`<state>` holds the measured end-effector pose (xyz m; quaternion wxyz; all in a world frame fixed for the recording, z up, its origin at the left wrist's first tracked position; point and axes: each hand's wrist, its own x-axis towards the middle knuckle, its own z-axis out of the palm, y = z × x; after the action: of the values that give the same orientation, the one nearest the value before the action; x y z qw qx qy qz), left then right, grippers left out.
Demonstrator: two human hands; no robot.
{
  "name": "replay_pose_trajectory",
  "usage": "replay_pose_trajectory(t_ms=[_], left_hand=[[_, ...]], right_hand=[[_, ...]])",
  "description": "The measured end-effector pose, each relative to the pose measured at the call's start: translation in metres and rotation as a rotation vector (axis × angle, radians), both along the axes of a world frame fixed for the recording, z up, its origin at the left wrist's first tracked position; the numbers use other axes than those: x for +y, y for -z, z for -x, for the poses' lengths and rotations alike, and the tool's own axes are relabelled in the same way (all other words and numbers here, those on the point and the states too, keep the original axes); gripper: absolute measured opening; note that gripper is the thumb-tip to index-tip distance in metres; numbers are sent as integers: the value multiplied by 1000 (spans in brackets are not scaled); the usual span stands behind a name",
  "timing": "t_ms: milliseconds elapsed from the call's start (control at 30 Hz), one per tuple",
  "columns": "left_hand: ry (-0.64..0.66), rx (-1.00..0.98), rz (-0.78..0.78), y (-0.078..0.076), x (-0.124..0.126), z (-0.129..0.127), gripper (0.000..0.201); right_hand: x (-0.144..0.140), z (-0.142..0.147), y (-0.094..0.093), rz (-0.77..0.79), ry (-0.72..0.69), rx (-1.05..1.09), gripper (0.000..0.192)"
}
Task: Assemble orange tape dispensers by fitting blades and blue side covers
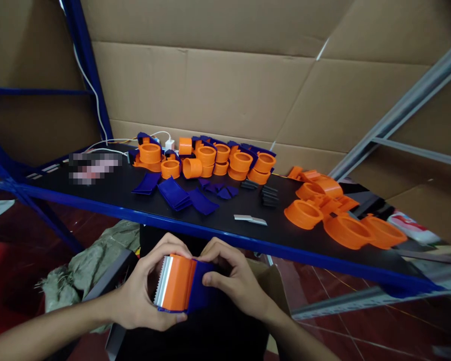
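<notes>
An orange tape dispenser (177, 283) with a silver saw-toothed blade (162, 282) is held over my lap, just in front of the shelf edge. My left hand (146, 288) wraps around it, fingers over the top and thumb underneath. A flat dark blue plastic flap (200, 288) meets its right side; I cannot tell whether the two are fixed together. My right hand (233, 278) pinches this flap between thumb and fingers. On the black shelf (218, 230) ahead lie loose blue plates (174, 194), small blue pieces (224, 191), black strips (269, 195) and silver metal blades (250, 219).
Orange dispenser rings (242, 163), several with blue parts, stand stacked along the back. More orange frames (346, 230) are piled at the right. A white charger (169, 145) with cables sits behind. The blue shelf rail (128, 213) runs in front; a grey-green woven sack (93, 255) lies below left.
</notes>
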<state>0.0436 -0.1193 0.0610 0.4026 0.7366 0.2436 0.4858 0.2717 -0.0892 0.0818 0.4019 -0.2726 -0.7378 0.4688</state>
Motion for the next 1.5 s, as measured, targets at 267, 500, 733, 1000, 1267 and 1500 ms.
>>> replay_pose_trajectory(t_ms=[267,500,733,1000,1267,1500], left_hand=[[34,45,19,-4,2,2,74],[84,104,5,-9,2,6,73],[67,112,45,-5,2,6,72],[-154,-350,425,3,6,-3,58],[99,-497,483,4,14,-9,67],[177,-193,646,8,17,-11,30]], right_hand=[[2,0,4,282,-35,116,31],[-2,0,0,383,-50,127,31],[3,0,8,280,-82,70,28],[-19,-4,1,-623,196,-337,65],[24,-54,-52,-675,386,-471,34],[172,-210,-151,-478,1194,-962,61]])
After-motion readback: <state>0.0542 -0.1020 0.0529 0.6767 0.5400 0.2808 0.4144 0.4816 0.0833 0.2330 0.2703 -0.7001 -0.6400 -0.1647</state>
